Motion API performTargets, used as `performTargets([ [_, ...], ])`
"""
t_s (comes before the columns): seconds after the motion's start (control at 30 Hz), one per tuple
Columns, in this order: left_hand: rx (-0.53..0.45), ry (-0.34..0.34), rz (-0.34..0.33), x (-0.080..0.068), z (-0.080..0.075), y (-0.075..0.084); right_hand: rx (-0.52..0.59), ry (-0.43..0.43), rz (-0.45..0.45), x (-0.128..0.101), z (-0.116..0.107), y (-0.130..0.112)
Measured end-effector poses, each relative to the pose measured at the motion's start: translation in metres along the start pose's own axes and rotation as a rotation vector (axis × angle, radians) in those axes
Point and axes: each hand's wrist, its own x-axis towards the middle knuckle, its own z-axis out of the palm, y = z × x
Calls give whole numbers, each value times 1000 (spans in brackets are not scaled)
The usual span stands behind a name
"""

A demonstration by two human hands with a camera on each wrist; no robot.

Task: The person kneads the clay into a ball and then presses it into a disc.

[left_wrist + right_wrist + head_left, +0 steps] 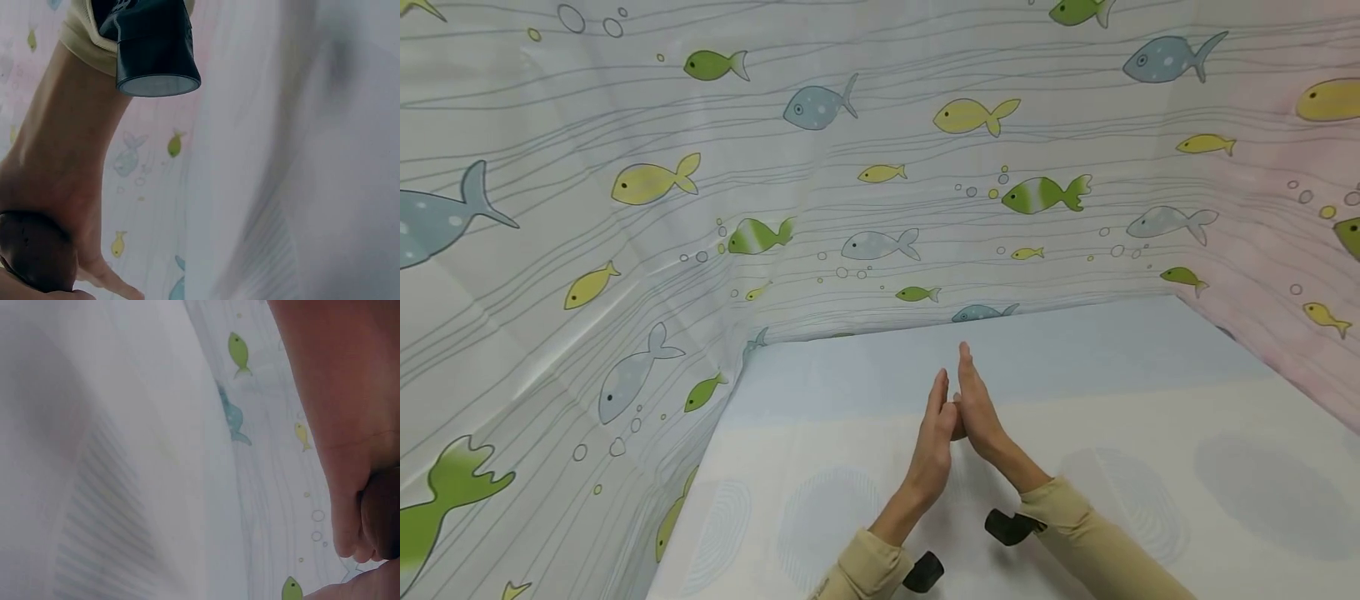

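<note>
Two bare hands face each other palm to palm over the middle of the table in the head view, fingers pointing up and away. My left hand point(932, 446) and my right hand point(981, 417) press a dark brown, rounded lump point(37, 253) between their palms. Straight fingers show on both hands. Most of the lump is hidden in the head view; in the right wrist view part of the brown lump point(382, 512) shows at the right edge. Its exact kind cannot be told.
A white and pale blue cloth with circle patterns covers the table point(850, 383). Fish-printed curtains point(880, 200) stand around its back and sides. Black wrist cameras, one by the left sleeve point(923, 572) and another by the right sleeve point(1011, 527), hang just over the cloth.
</note>
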Motion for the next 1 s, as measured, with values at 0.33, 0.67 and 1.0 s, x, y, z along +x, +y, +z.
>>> performTargets([
  [0.33, 29, 37, 47, 9, -8, 16, 15, -25, 1, -5, 2, 6],
  [0.67, -9, 51, 66, 28, -17, 21, 59, -107, -5, -14, 15, 9],
  [1.0, -17, 53, 54, 44, -21, 18, 70, -85, -20, -22, 22, 6],
])
